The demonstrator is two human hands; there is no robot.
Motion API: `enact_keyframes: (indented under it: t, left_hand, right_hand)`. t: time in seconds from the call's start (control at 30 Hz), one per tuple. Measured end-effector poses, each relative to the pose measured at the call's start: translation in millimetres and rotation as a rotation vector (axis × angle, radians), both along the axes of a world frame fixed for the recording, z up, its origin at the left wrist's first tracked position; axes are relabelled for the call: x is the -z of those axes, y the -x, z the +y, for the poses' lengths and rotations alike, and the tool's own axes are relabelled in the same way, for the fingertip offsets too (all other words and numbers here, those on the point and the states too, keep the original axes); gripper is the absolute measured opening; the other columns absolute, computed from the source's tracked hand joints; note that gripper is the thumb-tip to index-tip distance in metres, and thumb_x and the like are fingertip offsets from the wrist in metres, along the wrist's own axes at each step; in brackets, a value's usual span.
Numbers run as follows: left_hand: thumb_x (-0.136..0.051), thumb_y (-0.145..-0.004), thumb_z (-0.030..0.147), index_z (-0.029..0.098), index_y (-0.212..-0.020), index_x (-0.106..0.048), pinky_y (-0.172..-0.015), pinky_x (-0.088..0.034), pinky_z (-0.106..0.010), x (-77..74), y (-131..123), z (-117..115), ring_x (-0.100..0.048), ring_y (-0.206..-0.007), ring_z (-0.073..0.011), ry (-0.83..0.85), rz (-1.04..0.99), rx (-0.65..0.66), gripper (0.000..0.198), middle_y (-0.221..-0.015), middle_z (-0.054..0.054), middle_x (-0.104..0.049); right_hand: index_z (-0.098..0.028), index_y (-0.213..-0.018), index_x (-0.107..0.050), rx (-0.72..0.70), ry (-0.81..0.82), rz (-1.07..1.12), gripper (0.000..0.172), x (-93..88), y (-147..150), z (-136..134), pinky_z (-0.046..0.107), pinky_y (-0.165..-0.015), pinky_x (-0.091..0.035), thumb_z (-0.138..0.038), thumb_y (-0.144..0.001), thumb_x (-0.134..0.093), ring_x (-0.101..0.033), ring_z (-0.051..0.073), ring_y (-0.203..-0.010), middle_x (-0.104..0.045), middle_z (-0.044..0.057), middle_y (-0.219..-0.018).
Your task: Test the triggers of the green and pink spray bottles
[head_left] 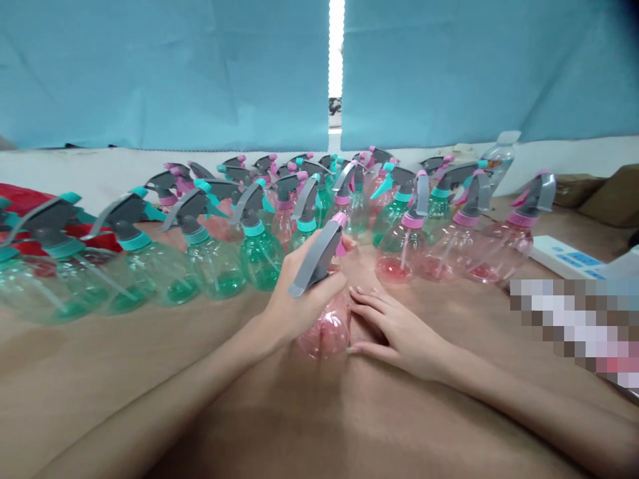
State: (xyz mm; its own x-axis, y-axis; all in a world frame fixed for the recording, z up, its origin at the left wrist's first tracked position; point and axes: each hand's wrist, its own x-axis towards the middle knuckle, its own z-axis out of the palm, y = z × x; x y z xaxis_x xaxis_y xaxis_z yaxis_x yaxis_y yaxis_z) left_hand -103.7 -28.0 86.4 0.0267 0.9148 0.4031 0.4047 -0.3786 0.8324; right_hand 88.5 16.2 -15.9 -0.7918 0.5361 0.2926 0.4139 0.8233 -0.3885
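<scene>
A pink spray bottle [324,334] is in the middle, nearest the camera, in front of the other bottles. The left hand [285,305] wraps the bottle's upper part, its grip closed firmly around it below the grey spray head [319,258]; the pink nozzle points away from the camera. Whether the base touches the surface [239,406] is hard to tell. The right hand [402,329] lies low, just to the right of the bottle, thumb and fingers spread apart with the tips towards it; I cannot tell whether they touch it.

To the left, a row of green spray bottles [217,263] stands on the surface, partly in front of a red cloth [30,193]. To the right stand 3 pink bottles [397,251], with a white device [562,256] near the last of them. More sprayers crowd behind, and a clear bottle [499,163] rises at the back right. A blue sheet [164,73] hangs beyond.
</scene>
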Motion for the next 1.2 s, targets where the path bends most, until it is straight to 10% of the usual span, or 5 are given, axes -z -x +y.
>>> enact_keyframes:
  t: [0.5, 1.2]
  left_hand:
    - [-0.052, -0.067, 0.01, 0.019, -0.075, -0.056, -0.07, -0.047, -0.029, -6.0, 3.0, -2.0, -0.056, -0.076, -0.0157, 0.005, -0.098, 0.151, 0.013, -0.082, 0.0, -0.06]
    - [-0.052, -0.072, 0.016, 0.025, -0.103, -0.063, -0.058, -0.048, -0.03, 1.3, 2.9, -2.3, -0.051, -0.057, -0.0149, 0.014, 0.023, 0.006, 0.035, -0.071, 0.002, -0.061]
  right_hand:
    - [-0.011, -0.133, -0.055, -0.004, -0.001, -0.005, 0.068, -0.4, -1.2, 0.1, 0.057, -0.109, -0.037, -0.061, -0.088, -0.055, -0.042, 0.034, -0.135, -0.052, 0.02, -0.141]
    - [-0.015, -0.132, -0.056, -0.011, -0.019, 0.022, 0.059, -1.1, -1.9, -0.1, 0.055, -0.108, -0.038, -0.057, -0.09, -0.055, -0.044, 0.032, -0.134, -0.054, 0.018, -0.14]
